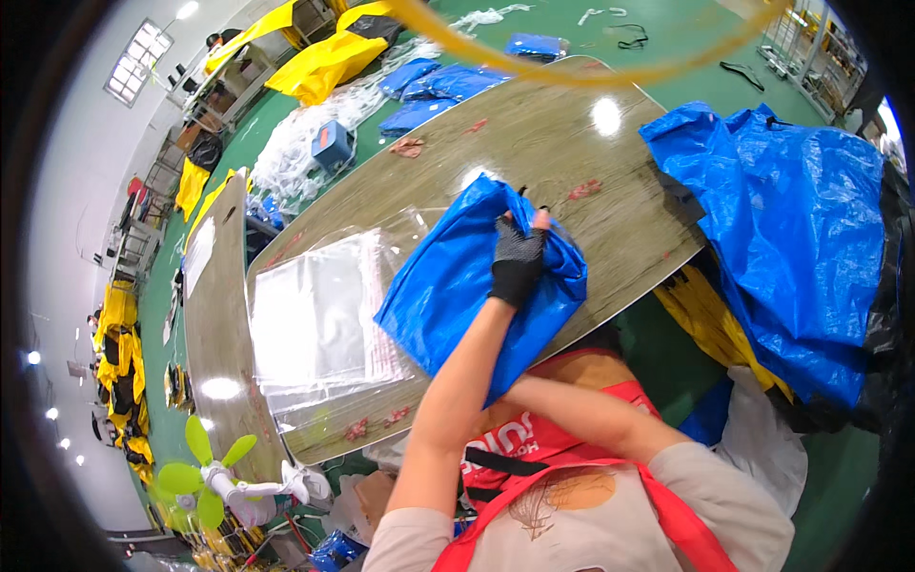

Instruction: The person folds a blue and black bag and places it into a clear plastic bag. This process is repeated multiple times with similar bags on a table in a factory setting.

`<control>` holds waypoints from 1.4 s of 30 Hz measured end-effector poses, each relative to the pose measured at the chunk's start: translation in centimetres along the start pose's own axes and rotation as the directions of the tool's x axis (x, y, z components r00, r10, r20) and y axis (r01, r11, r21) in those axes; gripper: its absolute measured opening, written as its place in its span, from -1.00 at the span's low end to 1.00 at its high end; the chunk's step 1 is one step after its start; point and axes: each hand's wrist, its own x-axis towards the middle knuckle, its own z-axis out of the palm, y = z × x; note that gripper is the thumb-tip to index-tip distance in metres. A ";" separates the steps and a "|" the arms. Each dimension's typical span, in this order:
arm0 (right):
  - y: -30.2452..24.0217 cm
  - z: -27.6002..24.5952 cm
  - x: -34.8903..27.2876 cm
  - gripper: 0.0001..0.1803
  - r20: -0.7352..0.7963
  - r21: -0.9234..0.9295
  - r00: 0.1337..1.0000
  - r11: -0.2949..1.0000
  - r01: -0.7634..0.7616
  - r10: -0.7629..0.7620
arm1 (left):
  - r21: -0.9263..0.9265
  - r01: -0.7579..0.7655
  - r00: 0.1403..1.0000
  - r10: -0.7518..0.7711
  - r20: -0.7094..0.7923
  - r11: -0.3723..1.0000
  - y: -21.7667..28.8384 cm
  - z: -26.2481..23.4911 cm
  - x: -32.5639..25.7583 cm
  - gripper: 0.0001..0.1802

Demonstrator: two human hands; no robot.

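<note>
A folded blue woven-plastic bag or sheet (457, 276) lies across the near side of the table, its near corner hanging towards my apron. My left hand (519, 257), in a black fingerless glove, grips its upper part, with bent fingers at the gathered fold. My right forearm (591, 415) crosses below my left arm and passes under the blue plastic, which hides the right hand. Just left of the bag, a stack of clear plastic bags (319, 310) lies flat on the table.
The wood-patterned table (562, 124) has rounded ends and reddish scraps on it. A large blue sheet (782, 229) drapes at the right. Blue packs (448, 84), white plastic strips and a blue box (333, 146) lie beyond. A green-bladed fan (214, 472) stands lower left.
</note>
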 end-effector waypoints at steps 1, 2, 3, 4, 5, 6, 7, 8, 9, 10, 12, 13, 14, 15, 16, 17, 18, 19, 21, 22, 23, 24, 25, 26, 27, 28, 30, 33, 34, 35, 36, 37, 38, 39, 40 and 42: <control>1.6 -0.2 -0.4 -0.54 -0.014 0.070 0.998 0.996 -0.061 0.062 | -0.201 0.143 0.972 -0.099 0.214 0.969 0.2 0.2 0.7 -0.63; 2.7 -0.8 -1.0 -0.53 -0.020 0.210 0.991 0.970 -0.125 0.132 | -0.341 0.345 0.890 -0.189 0.415 0.874 0.9 -0.2 1.3 -0.60; 3.9 -1.4 -2.3 -0.53 -0.009 0.450 0.976 0.872 -0.191 0.219 | -0.380 0.545 0.770 -0.268 0.579 0.747 1.7 -1.1 1.9 -0.56; 2.9 -1.1 -3.3 -0.52 0.048 0.682 0.973 0.704 -0.198 0.227 | -0.087 0.074 0.969 -0.051 0.243 0.993 -2.6 -3.7 2.3 -0.51; 4.3 -2.7 -6.4 -0.52 0.016 0.681 0.964 0.703 -0.204 0.265 | 0.184 -0.078 0.988 0.051 0.146 0.980 -1.5 -2.2 2.0 -0.45; 3.6 -6.4 -8.7 -0.56 -0.116 0.063 0.975 0.981 -0.184 0.190 | 0.485 -0.136 0.989 0.143 0.023 0.864 -0.2 -2.0 1.4 -0.38; 3.8 -10.5 -9.5 -0.68 -0.184 0.076 0.983 0.996 0.037 -0.022 | 0.807 0.038 0.944 -0.286 0.164 0.590 4.1 -1.6 2.1 -0.38; 2.2 -12.8 -10.2 -0.83 -0.181 0.157 0.967 0.976 -0.150 0.177 | 0.858 -0.136 0.958 -0.154 0.242 0.496 4.7 -2.8 2.6 -0.39; 1.8 -16.0 -8.1 -0.86 -0.330 0.048 0.924 0.981 -0.188 0.194 | 0.873 -0.310 0.936 -0.042 0.351 0.376 4.9 -3.3 3.1 -0.40; 3.9 -17.5 -7.3 -0.85 -0.419 0.063 0.908 0.998 0.009 0.018 | 0.878 -0.434 0.900 0.131 0.415 0.202 5.0 -4.1 3.4 -0.41; 4.0 -23.3 -1.2 -0.70 -0.347 -0.298 0.895 0.938 0.179 -0.281 | 0.783 -0.601 0.799 0.107 0.592 0.159 6.6 -6.9 4.3 -0.42; 6.8 -24.7 1.0 -0.59 -0.265 -0.352 0.923 0.919 0.176 -0.278 | 0.760 -0.615 0.787 0.106 0.608 0.211 7.0 -7.2 4.7 -0.42; 9.2 -25.6 3.6 -0.46 -0.181 -0.380 0.941 0.902 0.203 -0.287 | 0.741 -0.581 0.807 0.117 0.579 0.338 5.8 -8.2 4.4 -0.42; 13.6 -24.5 3.1 -0.40 -0.134 -0.545 0.980 0.837 0.051 -0.146 | 0.695 -0.547 0.821 0.135 0.555 0.467 3.0 -8.7 4.2 -0.42; 14.2 -24.2 2.4 -0.37 -0.108 -0.440 0.981 0.893 0.097 -0.160 | 0.644 -0.492 0.844 0.139 0.519 0.586 0.9 -10.2 3.7 -0.41; 14.5 -24.0 1.5 -0.33 -0.089 -0.342 0.981 0.931 0.131 -0.171 | 0.546 -0.435 0.835 0.094 0.542 0.716 0.5 -10.5 2.3 -0.39; 12.9 -24.3 0.2 -0.33 -0.078 -0.367 0.973 0.914 0.172 -0.215 | 0.520 -0.384 0.821 0.024 0.571 0.763 1.1 -10.4 0.7 -0.38; 10.6 -24.7 -2.5 -0.33 -0.063 -0.398 0.968 0.895 0.200 -0.244 | 0.480 -0.329 0.793 -0.038 0.608 0.813 2.0 -9.6 -1.1 -0.38; 9.4 -23.7 -8.6 -0.43 -0.013 -0.459 0.959 0.854 0.246 -0.283 | 0.383 -0.375 0.716 0.001 0.698 0.845 2.6 -8.4 -3.4 -0.37; 9.3 -23.4 -10.6 -0.47 0.001 -0.509 0.952 0.819 0.263 -0.305 | 0.339 -0.410 0.692 0.047 0.720 0.847 2.3 -7.8 -4.1 -0.34; 10.5 -22.7 -12.3 -0.50 -0.013 -0.596 0.955 0.769 0.231 -0.297 | 0.295 -0.359 0.696 0.043 0.717 0.885 2.8 -7.0 -4.2 -0.33; 9.6 -22.2 -12.8 -0.52 -0.038 -0.669 0.958 0.720 0.186 -0.284 | 0.254 -0.303 0.690 0.028 0.723 0.919 3.4 -6.9 -4.2 -0.32; 9.3 -22.4 -12.5 -0.56 -0.183 -0.534 0.961 0.842 0.079 -0.207 | 0.211 -0.245 0.683 0.014 0.730 0.946 3.8 -6.9 -4.2 -0.32; 8.5 -23.9 -11.4 -0.58 -0.166 -0.562 0.958 0.821 0.104 -0.235 | 0.194 -0.209 0.689 0.003 0.725 0.958 3.4 -7.8 -3.8 -0.27; 8.1 -25.2 -10.5 -0.60 -0.154 -0.591 0.952 0.797 0.126 -0.265 | 0.136 -0.041 0.663 -0.075 0.745 0.990 3.9 -8.5 -2.8 -0.23; 7.9 -26.3 -10.3 -0.62 -0.269 -0.444 0.945 0.895 0.049 -0.185 | -0.157 0.462 0.539 -0.135 0.832 0.873 4.3 -9.8 -2.9 -0.25; 5.8 -28.5 -11.1 -0.59 -0.271 0.398 0.911 0.898 -0.189 0.312 | -0.549 0.543 0.618 0.140 0.774 0.635 4.6 -10.2 -2.7 -0.26; 3.3 -28.0 -9.3 -0.32 -0.130 0.824 0.783 0.506 -0.256 0.608 | -0.488 0.177 0.970 -0.068 0.234 0.855 -4.8 -12.1 -5.5 -0.16; 5.6 -28.6 -10.3 -0.26 -0.008 0.867 0.730 0.369 -0.336 0.684 | -0.322 -0.028 0.993 0.064 0.103 0.946 1.2 -7.9 -7.2 -0.15; 7.8 -29.1 -11.1 -0.19 0.139 0.890 0.684 0.213 -0.403 0.716 | -0.069 -0.189 0.981 0.185 -0.065 0.980 8.8 -5.8 -9.8 -0.13; 9.0 -28.9 -11.1 -0.23 0.322 0.828 0.552 0.053 -0.558 0.769 | 0.136 -0.257 0.963 0.265 -0.046 0.957 9.6 -6.5 -9.9 -0.21; 10.6 -28.0 -11.5 -0.24 0.343 0.822 0.568 0.055 -0.567 0.748 | 0.419 -0.293 0.956 0.251 0.154 0.859 8.4 -6.8 -9.7 -0.28; 12.5 -27.0 -12.2 -0.26 0.359 0.814 0.586 0.063 -0.577 0.726 | 0.197 -0.186 0.945 0.121 0.302 0.963 6.6 -6.6 -10.0 -0.31; 13.8 -26.5 -12.5 -0.27 0.381 0.807 0.603 0.066 -0.587 0.700 | 0.214 -0.230 0.916 0.137 0.377 0.949 6.6 -6.9 -9.6 -0.33; 14.9 -26.9 -13.3 -0.30 0.405 0.715 0.548 0.120 -0.689 0.732 | 0.215 -0.281 0.879 0.161 0.449 0.935 6.7 -6.7 -9.1 -0.35; 13.4 -26.7 -12.6 -0.25 0.465 0.779 0.496 -0.074 -0.622 0.733 | 0.389 -0.418 0.845 0.194 0.498 0.821 6.9 -5.9 -9.8 -0.37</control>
